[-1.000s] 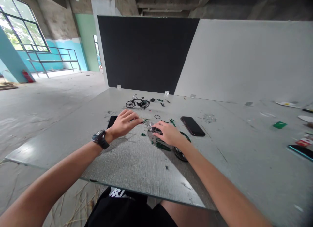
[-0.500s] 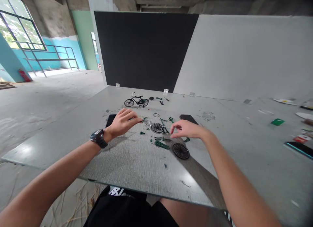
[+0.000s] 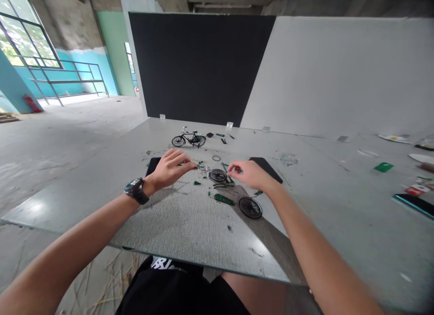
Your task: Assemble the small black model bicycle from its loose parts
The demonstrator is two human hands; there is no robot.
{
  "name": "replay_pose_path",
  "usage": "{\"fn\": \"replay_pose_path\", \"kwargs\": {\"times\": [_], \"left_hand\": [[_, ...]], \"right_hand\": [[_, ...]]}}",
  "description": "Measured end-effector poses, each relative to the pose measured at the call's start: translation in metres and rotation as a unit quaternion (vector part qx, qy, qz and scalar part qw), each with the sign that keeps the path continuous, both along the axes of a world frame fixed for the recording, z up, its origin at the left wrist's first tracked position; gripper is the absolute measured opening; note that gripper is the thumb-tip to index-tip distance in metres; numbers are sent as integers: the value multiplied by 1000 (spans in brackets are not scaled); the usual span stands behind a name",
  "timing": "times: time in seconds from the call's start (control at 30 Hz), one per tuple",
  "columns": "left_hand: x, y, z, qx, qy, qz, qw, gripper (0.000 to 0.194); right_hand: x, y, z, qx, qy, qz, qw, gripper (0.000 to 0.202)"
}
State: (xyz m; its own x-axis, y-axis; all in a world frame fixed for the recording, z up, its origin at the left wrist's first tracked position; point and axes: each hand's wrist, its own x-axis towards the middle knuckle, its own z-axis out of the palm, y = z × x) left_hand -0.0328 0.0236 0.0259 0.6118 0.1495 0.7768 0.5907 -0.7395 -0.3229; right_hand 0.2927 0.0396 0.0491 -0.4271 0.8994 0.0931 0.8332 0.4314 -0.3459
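My left hand (image 3: pixel 172 166), wearing a black watch (image 3: pixel 136 190), pinches at the left of the loose parts; what its fingertips hold, if anything, is too small to name. Curled thumb to forefinger, my right hand (image 3: pixel 249 172) is at the right edge of a small spoked wheel (image 3: pixel 217 175); anything between those fingertips is hidden. A second black wheel (image 3: pixel 250 208) lies nearer me. Clear small pieces (image 3: pixel 204 169) are heaped between the hands. Around them lie a long green part (image 3: pixel 224 199), a small green piece (image 3: pixel 197 183) and a thin ring (image 3: pixel 216 158).
An assembled model bicycle (image 3: pixel 189 138) stands farther back on the glass-topped table (image 3: pixel 162 233). A dark flat object (image 3: pixel 266 168) lies behind my right hand, another (image 3: pixel 153 165) by my left. A phone (image 3: pixel 415 204) and a green packet (image 3: pixel 384 167) lie far right. A black-and-white panel (image 3: pixel 203 71) rises behind.
My right hand has moved left and slightly away from me, from the right of the parts to the spoked wheel's edge. My left hand has stayed in place.
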Motion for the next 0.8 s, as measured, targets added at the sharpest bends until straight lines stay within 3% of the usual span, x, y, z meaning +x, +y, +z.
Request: {"fn": "replay_pose_path", "kwargs": {"times": [0.1, 0.17, 0.27, 0.37, 0.43, 0.63, 0.8], "left_hand": [[0, 1, -1, 2, -5, -6, 1000, 11], [0, 0, -1, -3, -9, -5, 1000, 11], [0, 0, -1, -9, -9, -4, 1000, 11], [0, -1, -1, -10, -5, -3, 1000, 12], [0, -1, 0, -9, -4, -2, 1000, 11], [2, 0, -1, 3, -5, -6, 1000, 8], [2, 0, -1, 1, -1, -8, 1000, 9]], "right_hand": [[22, 7, 5, 46, -25, -83, 995, 21], [31, 11, 5, 49, -29, -102, 993, 20], [28, 8, 5, -6, -13, -39, 999, 26], [10, -1, 9, -125, -15, 72, 989, 28], [1, -5, 11, -142, -22, 85, 986, 26], [20, 8, -1, -19, -78, -78, 994, 19], [45, 25, -16, 29, -78, -100, 991, 16]]}}
